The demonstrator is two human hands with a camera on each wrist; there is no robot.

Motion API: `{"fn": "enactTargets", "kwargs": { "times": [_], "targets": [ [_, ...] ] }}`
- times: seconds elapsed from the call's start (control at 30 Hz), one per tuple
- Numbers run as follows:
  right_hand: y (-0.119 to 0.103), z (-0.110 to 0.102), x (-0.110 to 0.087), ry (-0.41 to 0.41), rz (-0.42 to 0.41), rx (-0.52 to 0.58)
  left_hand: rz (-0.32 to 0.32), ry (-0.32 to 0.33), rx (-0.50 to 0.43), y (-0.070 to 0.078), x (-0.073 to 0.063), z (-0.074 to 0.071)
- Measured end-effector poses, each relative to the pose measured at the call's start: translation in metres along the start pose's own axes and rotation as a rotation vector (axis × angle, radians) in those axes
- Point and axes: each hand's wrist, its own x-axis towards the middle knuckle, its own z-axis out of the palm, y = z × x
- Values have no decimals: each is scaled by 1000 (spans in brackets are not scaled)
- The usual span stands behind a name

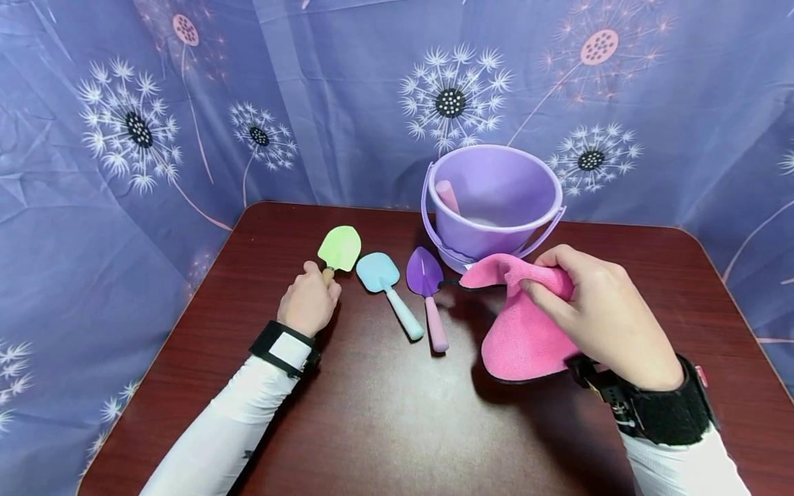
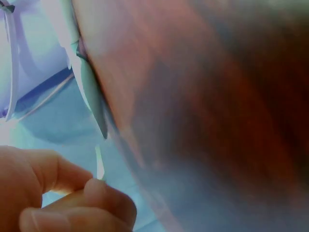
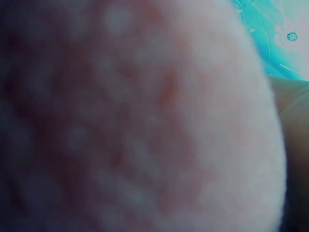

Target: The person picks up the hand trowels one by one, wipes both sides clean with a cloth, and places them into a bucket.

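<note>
My left hand (image 1: 308, 301) grips the short wooden handle of a small light-green garden shovel (image 1: 340, 247), its blade pointing away from me. The fingers curl round the handle in the left wrist view, with the thin edge of the green blade past them. My right hand (image 1: 604, 310) pinches a fuzzy pink cloth (image 1: 527, 341) with black edging between thumb and fingers. One part of the cloth hangs down and another sticks out to the left, near the bucket's front. Blurred pink fabric fills most of the right wrist view.
A light-blue shovel (image 1: 380, 273) and a purple trowel (image 1: 424, 273) with a pink handle lie mid-table. Behind the cloth stands a lilac bucket (image 1: 496, 241), a pink handle (image 1: 446, 195) showing inside. A dandelion-patterned curtain (image 1: 347, 103) borders the brown table (image 1: 384, 420).
</note>
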Motion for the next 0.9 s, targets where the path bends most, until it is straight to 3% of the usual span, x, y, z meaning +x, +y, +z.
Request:
{"fn": "enactTargets", "kwargs": {
  "times": [0.13,0.37,0.6,0.9],
  "targets": [
    [-1,0,1,1,-1,1,25,59,-24,3,0,-8],
    [-2,0,2,7,0,6,134,159,-76,13,-2,-22],
    [-4,0,3,27,21,35,219,180,-120,33,-11,-37],
    [-9,2,7,112,46,108,425,183,-115,62,-26,-52]
  ]
}}
